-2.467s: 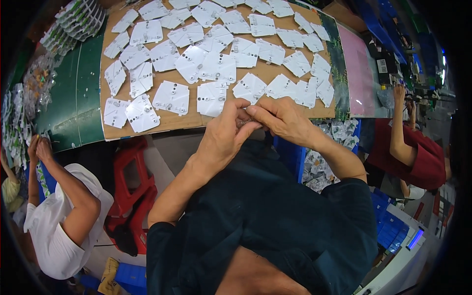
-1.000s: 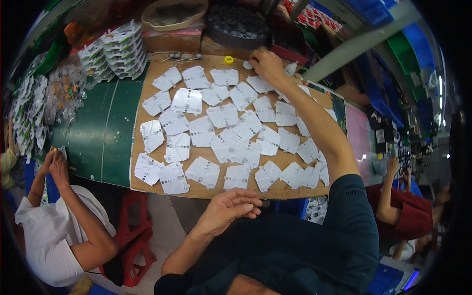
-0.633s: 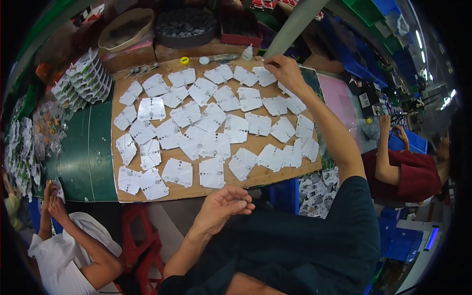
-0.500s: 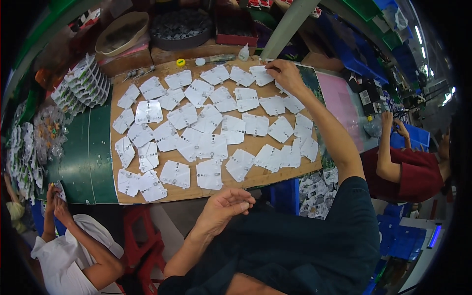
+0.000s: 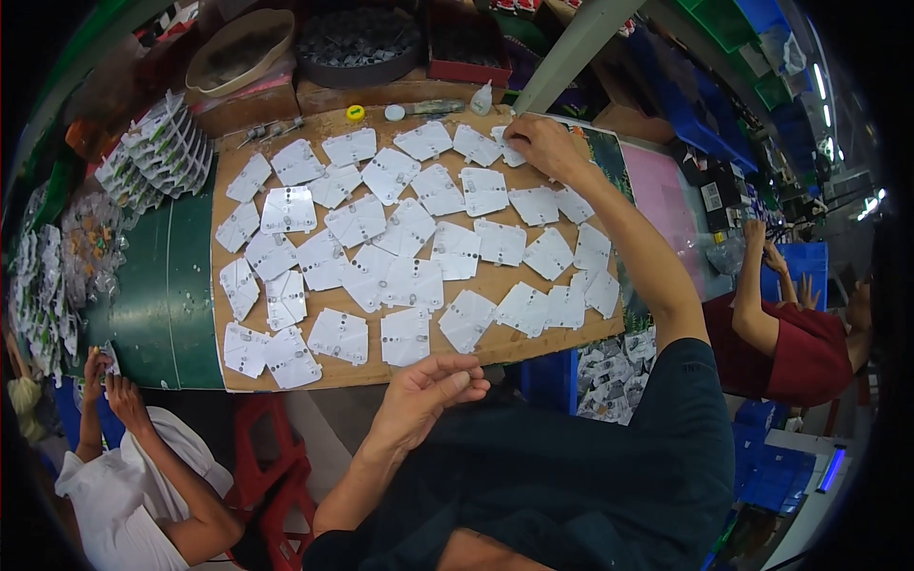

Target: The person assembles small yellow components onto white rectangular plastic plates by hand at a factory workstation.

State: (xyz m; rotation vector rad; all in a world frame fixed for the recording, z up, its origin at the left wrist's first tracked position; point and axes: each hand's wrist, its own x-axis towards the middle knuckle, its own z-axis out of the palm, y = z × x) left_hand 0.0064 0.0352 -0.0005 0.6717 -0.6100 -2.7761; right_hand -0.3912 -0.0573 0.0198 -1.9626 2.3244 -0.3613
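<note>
At the far right corner of the brown board (image 5: 343, 376), which lies on the green tabletop (image 5: 190, 285), the head view shows the right hand (image 5: 545, 147) reaching out to a white plate (image 5: 511, 155). Its fingers are bent down, tips at or just over the plate's right side; whether they grip it, only touch it or pinch some smaller piece, I cannot tell. The left hand (image 5: 430, 395) hangs near the board's front edge, fingers loosely curled and thumb close to the fingertips; if it has hold of anything, that is too small to make out.

Many similar white plates (image 5: 338, 336) lie flat in rough rows, several overlapping. A squeeze bottle (image 5: 482, 98) stands near the right hand, to its left and further back, and a yellow cap (image 5: 355, 112) sits further left.

Each plate looks like thin moulded plastic, so I would expect it to be light, stiff and smooth, quick to slide on the board if nudged. The small notches and tabs on the rim could snap or catch on a neighbour. Best to pinch it by opposite outer edges, clear of the raised bits on its face.
</note>
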